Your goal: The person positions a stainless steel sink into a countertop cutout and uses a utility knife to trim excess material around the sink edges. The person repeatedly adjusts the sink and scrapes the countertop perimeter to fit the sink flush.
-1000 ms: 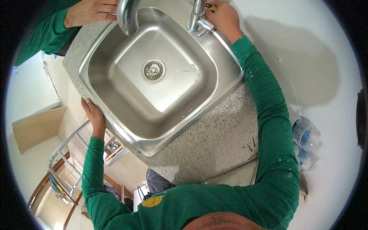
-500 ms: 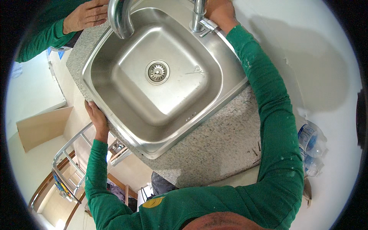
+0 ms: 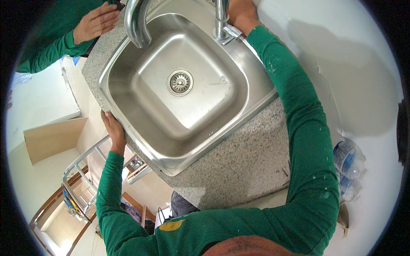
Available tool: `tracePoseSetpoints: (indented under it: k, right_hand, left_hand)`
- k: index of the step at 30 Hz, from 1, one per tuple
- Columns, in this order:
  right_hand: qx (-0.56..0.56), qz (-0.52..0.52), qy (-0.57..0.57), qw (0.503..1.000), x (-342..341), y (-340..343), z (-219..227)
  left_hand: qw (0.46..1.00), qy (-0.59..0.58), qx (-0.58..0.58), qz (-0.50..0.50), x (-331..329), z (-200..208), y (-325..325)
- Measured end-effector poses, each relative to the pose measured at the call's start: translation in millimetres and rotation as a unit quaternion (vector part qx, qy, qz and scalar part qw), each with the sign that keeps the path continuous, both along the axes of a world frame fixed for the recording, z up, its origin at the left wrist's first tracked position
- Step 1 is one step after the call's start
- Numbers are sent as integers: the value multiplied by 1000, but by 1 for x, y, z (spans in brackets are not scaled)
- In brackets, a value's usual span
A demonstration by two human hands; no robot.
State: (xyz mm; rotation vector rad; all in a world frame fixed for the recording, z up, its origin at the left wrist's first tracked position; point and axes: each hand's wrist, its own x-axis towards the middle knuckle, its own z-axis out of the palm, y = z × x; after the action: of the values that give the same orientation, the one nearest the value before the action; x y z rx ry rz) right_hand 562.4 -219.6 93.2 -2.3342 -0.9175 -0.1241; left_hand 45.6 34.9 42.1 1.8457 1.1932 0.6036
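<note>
A stainless steel sink (image 3: 141,151) is set in a speckled granite countertop (image 3: 239,158). My left hand (image 3: 114,131) grips the countertop's edge beside the sink's left rim, some fingers hidden at the edge. At the top, my right hand (image 3: 242,16) is behind the chrome faucet (image 3: 221,21), near its base; its fingers are hidden by the faucet and the picture's edge. The faucet's curved spout (image 3: 137,25) hangs over the far left of the bowl. A small lever (image 3: 232,32) sticks out low on the faucet. The bowl has a round drain strainer (image 3: 180,82).
At the upper left, a co-worker in a green sleeve (image 3: 47,55) holds a hand (image 3: 96,23) beside the spout. Plastic bottles (image 3: 348,160) lie by the white wall at right. A metal ladder (image 3: 83,170) and a brown board (image 3: 55,136) are at lower left.
The co-worker's hand has turned and its fingers now point up more. The sink's left side and my left hand appear slightly farther right in view; both my hands keep their places.
</note>
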Motion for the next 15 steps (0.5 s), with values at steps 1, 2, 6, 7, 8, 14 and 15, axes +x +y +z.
tracePoseSetpoints:
  k: [1,2,6,7,8,14,15]
  right_hand:
    - [2,1,-4,1000,2,0,-1]
    - [4,3,-9,1000,5,0,-3]
    - [13,1,2,1000,7,4,0]
    - [18,5,-1,1000,6,6,3]
    - [22,10,-5,1000,5,7,6]
    - [66,73,11,995,22,48,-11]
    - [76,79,1,994,34,61,-10]
  left_hand:
    - [1000,0,4,-2,3,0,-1]
    - [1000,-1,3,1,6,0,-2]
    - [1000,14,21,-1,9,0,-3]
    - [999,20,34,-5,7,-1,-1]
    - [1000,3,16,-3,5,0,2]
    - [1000,-1,-18,11,-3,2,3]
    - [998,32,41,-18,-5,-4,5]
